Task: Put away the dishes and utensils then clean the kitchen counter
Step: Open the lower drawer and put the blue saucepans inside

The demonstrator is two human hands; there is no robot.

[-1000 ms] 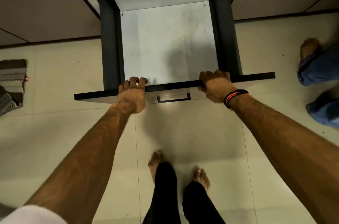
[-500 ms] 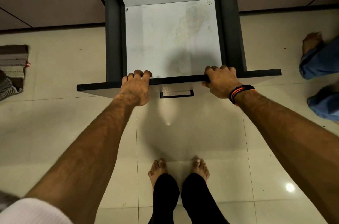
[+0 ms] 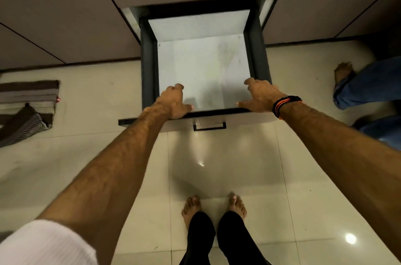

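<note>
Drawer (image 3: 204, 73) under both hands
</note>
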